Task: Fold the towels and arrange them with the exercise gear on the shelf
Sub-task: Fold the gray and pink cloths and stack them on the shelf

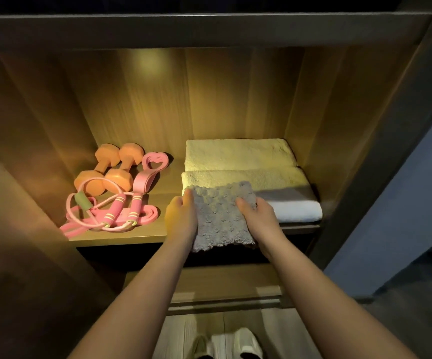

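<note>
A small folded grey towel [221,216] with a bumpy pile is held at the front of the lit shelf [155,203], its near end hanging past the shelf edge. My left hand [182,216] grips its left side and my right hand [257,216] grips its right side. Its far end overlaps a folded white towel [291,203]. Behind that lies a second folded cream towel [238,152]. On the left of the shelf sit two orange dumbbells [108,169], a pink heart-shaped resistance band [149,172] and a pink skipping rope [111,216].
The shelf is a wooden alcove with side walls close to the gear and towels, and a dark board [209,29] overhead. A lower shelf [222,283] sits below. My white shoes [225,343] stand on the floor at the bottom.
</note>
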Tool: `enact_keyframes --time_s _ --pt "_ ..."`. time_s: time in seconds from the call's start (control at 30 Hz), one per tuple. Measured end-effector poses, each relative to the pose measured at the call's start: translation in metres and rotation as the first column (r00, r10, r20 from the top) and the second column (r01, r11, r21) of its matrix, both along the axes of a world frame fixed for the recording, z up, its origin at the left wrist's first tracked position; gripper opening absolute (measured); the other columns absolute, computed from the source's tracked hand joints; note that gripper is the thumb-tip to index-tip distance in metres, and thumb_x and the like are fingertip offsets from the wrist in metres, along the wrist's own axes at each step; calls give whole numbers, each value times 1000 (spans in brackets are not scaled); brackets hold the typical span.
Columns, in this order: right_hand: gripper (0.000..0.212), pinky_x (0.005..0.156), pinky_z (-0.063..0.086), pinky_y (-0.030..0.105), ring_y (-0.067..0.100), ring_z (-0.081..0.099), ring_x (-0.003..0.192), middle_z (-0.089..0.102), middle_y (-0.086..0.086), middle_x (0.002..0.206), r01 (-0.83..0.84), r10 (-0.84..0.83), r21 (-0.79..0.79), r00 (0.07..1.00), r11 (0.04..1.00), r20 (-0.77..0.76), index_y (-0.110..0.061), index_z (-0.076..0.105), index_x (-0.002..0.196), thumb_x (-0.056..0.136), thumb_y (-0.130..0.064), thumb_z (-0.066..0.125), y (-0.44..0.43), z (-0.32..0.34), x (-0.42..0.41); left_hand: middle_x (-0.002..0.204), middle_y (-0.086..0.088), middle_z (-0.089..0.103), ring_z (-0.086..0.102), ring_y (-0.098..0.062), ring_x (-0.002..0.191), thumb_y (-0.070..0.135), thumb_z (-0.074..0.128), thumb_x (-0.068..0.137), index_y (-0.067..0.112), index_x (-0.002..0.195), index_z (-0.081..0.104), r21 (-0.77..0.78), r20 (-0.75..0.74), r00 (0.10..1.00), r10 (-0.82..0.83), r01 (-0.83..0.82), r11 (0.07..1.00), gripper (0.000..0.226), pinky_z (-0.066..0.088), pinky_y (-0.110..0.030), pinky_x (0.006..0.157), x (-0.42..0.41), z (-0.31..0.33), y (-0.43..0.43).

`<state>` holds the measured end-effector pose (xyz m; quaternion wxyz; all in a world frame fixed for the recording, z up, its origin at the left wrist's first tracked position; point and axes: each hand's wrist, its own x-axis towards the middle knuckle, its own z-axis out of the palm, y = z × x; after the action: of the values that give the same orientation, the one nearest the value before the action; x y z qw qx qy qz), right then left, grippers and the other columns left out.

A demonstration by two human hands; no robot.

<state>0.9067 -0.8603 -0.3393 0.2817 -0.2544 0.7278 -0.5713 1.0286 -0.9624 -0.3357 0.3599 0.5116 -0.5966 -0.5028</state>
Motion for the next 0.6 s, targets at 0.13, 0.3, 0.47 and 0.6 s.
enact_keyframes --time_s 0.13,0.3,0.47,0.6 --pt "58 96 45 34 23 53 121 53 2 136 40 -39 70 999 997 -18 -8 35 148 101 -41 46 -39 0 -35 80 -6 57 54 -23 79 31 50 97 11 88 56 74 33 996 -82 79 994 23 37 -34 67 -22 -2 -41" --pt "38 68 36 31 22 50 79 59 11 107 39 7 167 965 985 -264 -12 43 131 104 -38 37 -86 4 -59 87 -2 58 50 -7 67 28 45 103 15 100 53 -166 184 983 0 31 986 16 33 -29 59 -48 -7 -79" --pt "24 65 46 28 11 54 69 64 -1 82 -94 99 -46 988 994 119 -17 64 105 94 -38 60 -123 21 -89 94 -20 59 56 -29 81 24 43 104 -4 112 54 -161 63 998 -13 24 987 31 36 -30 62 -77 0 -132" --pt "11 67 53 25 7 62 74 66 -6 74 -154 180 -145 966 977 184 -12 64 87 95 -19 62 -139 15 -110 45 -11 43 36 -17 30 9 43 99 0 67 48 -38 -112 975 -193 190 981 33 20 -20 39 -91 4 -156"
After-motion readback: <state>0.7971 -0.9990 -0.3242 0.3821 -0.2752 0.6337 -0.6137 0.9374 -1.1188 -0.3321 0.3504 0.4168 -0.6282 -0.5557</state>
